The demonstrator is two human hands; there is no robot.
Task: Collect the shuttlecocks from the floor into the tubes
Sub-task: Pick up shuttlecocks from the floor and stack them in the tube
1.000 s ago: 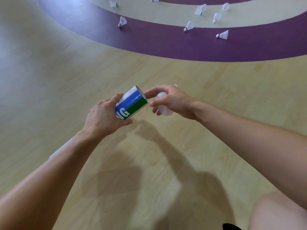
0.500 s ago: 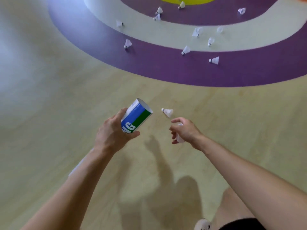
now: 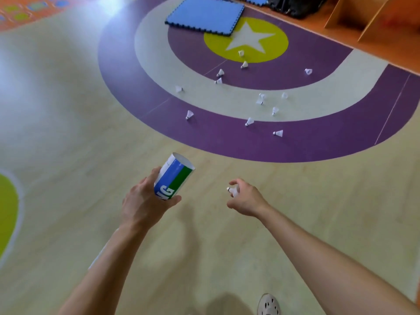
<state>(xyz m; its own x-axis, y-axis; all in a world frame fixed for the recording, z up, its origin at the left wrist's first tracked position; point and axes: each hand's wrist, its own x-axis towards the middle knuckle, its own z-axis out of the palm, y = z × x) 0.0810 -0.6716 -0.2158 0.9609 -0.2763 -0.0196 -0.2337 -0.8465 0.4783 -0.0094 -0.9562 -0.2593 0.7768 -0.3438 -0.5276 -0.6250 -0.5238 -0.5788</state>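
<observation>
Head view, one entry per item.

Left hand (image 3: 145, 201): wrapping around the lower part of a white cardboard tube with blue and green bands and white lettering (image 3: 173, 178), fingers closed on it. The tube is tilting, its open mouth pointing up and away from the person.

Right hand (image 3: 246, 200): fingers curling loosely around a small white feathered shuttlecock (image 3: 233, 190), cork tip pointing left toward the tube; hand and tube are sitting apart, a gap of floor showing between them.

Pale wood-pattern floor (image 3: 68, 133): carrying purple and cream rings around a yellow disc with a white star (image 3: 246, 39).

Loose white shuttlecocks: lying scattered over the rings well ahead of the hands, among them one on the outer purple ring (image 3: 189, 115), one further right (image 3: 278, 133), one near the yellow disc (image 3: 244, 65).

Blue interlocking foam mat (image 3: 204, 15): lying over the far rings, overlapping the disc's edge.

White perforated shoe (image 3: 268, 304): showing at the bottom edge.
</observation>
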